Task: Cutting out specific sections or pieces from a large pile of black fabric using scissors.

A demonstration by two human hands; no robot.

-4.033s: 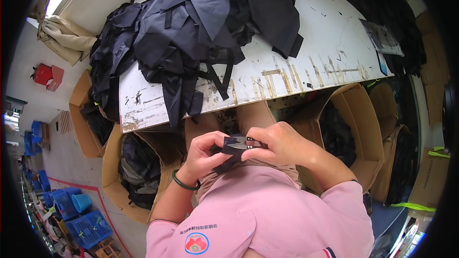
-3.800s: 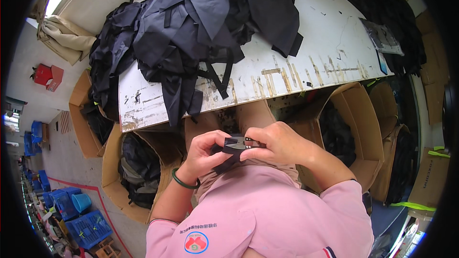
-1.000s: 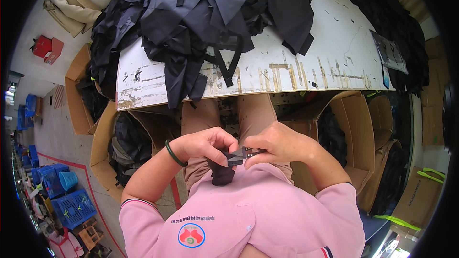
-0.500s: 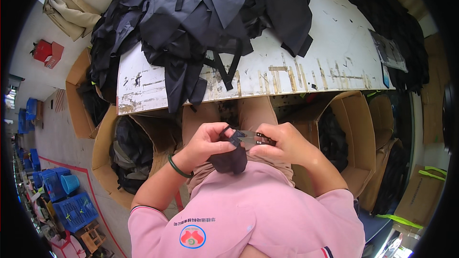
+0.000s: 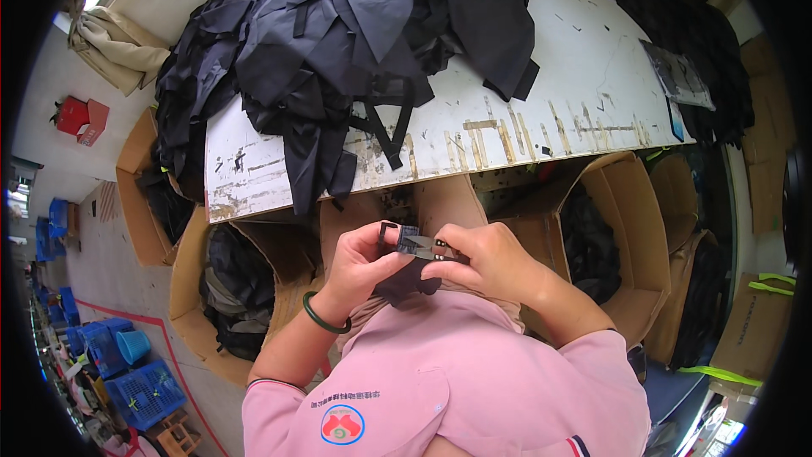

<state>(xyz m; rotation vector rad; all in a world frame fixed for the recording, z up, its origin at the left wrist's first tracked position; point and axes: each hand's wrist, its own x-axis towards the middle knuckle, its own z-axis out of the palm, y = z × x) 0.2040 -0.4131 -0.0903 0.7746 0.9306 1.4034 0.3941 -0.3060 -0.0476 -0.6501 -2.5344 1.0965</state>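
Above my lap, my left hand [image 5: 359, 264] pinches a small black fabric piece [image 5: 406, 285] by its upper edge. A black strap loop or buckle [image 5: 386, 234] sticks up at those fingertips; which of the two it is, I cannot tell. My right hand [image 5: 489, 261] is closed round a pair of thread snips [image 5: 419, 246] with dark handles. Their metal blades point left and lie against the fabric's edge, by my left thumb and forefinger. The rest of the fabric hangs down in front of the pink shirt, partly hidden by my fingers.
A large pile of black cut fabric [image 5: 338, 42] covers much of the white worktable [image 5: 584, 59], some hanging over its front edge. Open cardboard boxes with dark goods stand left [image 5: 188, 288] and right [image 5: 630, 228]. Blue crates [image 5: 145, 393] are on the floor far left.
The snips and my right hand have moved slightly left, with the blades now further across the fabric's edge. My left hand has turned the fabric a little. The whole view has shifted slightly.
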